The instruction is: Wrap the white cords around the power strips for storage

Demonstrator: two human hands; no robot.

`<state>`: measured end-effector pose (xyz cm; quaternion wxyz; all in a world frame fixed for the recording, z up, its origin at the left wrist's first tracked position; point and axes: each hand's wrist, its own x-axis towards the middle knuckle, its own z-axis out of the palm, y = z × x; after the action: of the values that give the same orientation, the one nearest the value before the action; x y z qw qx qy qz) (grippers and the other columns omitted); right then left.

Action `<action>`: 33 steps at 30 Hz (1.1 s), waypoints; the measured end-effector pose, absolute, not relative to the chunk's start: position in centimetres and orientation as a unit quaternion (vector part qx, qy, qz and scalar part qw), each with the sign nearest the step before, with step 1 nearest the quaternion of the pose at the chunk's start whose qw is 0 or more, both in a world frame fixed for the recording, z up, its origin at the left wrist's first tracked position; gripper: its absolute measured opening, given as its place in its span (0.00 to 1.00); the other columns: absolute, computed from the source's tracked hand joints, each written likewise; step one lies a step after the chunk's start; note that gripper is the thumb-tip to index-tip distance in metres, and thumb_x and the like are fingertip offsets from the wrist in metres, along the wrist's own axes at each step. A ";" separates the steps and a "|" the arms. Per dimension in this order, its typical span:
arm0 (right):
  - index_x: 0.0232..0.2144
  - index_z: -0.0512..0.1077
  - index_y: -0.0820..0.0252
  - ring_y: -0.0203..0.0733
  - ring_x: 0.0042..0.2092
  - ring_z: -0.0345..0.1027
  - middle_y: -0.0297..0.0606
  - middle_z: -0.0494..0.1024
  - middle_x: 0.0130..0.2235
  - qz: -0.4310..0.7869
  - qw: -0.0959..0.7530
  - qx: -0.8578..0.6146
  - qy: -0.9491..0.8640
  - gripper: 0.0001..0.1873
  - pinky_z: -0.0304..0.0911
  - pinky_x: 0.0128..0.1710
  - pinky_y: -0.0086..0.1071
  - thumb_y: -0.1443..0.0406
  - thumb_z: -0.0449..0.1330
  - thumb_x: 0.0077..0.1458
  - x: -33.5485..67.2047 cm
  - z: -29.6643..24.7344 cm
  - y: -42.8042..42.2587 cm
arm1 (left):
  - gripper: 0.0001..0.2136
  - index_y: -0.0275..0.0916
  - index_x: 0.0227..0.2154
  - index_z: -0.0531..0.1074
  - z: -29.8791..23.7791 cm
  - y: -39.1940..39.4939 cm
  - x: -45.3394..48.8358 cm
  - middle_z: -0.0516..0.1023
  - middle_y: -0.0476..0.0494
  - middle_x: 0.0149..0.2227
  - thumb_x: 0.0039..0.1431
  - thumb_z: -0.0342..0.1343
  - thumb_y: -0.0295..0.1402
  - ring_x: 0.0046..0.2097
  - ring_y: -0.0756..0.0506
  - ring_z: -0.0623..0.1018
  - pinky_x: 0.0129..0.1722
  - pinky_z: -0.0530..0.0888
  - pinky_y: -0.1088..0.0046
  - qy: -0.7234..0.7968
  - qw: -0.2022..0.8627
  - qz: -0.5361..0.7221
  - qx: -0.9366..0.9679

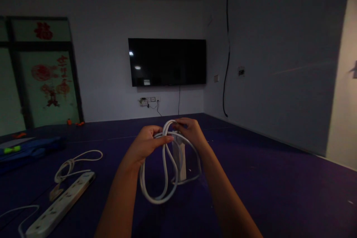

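Observation:
Both hands are raised in front of me over a dark purple floor. My left hand (147, 143) is closed around a bundle of white cable loops (164, 178) that hang down below it. My right hand (189, 132) pinches the top of the same cable, fingers closed on a loop. A white power strip body (180, 160) hangs upright behind the loops, partly hidden by them and by my hands.
A second white power strip (61, 202) with its coiled cord (72, 161) lies on the floor at the lower left. A blue object (30, 148) sits further left. A dark wall-mounted TV (167, 61) and wall sockets (149, 100) are ahead.

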<state>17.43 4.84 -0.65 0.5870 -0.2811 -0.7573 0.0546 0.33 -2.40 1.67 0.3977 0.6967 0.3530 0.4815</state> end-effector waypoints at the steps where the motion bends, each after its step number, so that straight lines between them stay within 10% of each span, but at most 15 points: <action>1: 0.28 0.78 0.60 0.40 0.31 0.70 0.35 0.78 0.27 0.084 0.580 -0.282 -0.759 0.09 0.63 0.32 0.30 0.63 0.58 0.49 17.3 -0.8 5.0 | 0.08 0.36 0.22 0.73 1.7 -2.4 0.3 0.63 0.55 0.15 0.39 0.64 0.35 0.17 0.55 0.58 0.17 0.51 0.79 0.355 0.408 0.487 0.685; 11: 0.38 0.76 0.61 0.41 0.34 0.71 0.37 0.79 0.32 0.345 0.566 -0.225 -0.714 0.25 0.65 0.35 0.32 0.50 0.64 0.41 16.0 -2.2 6.7 | 0.11 0.36 0.22 0.71 1.6 -1.5 0.0 0.58 0.58 0.12 0.40 0.64 0.38 0.14 0.58 0.53 0.13 0.44 0.81 0.363 0.451 0.533 0.616; 22: 0.55 0.62 0.52 0.42 0.44 0.70 0.45 0.68 0.55 0.471 0.521 -0.236 -0.672 0.32 0.68 0.38 0.37 0.45 0.35 0.59 16.7 -1.9 5.4 | 0.13 0.37 0.18 0.66 1.6 -0.4 -1.9 0.55 0.60 0.12 0.38 0.65 0.39 0.12 0.59 0.52 0.11 0.46 0.82 0.329 0.395 0.672 0.532; 33: 0.40 0.71 0.62 0.37 0.35 0.71 0.40 0.76 0.34 0.585 0.394 -0.123 -0.698 0.26 0.65 0.39 0.32 0.50 0.64 0.44 14.4 -3.1 4.9 | 0.14 0.36 0.19 0.68 1.9 -0.8 -2.3 0.60 0.59 0.12 0.36 0.66 0.39 0.12 0.59 0.54 0.10 0.48 0.82 0.328 0.363 0.718 0.495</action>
<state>14.40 4.85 -3.05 0.3942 -0.1233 -0.6981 0.5849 -2.35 -0.79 1.94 0.3631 0.4954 0.3281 0.7178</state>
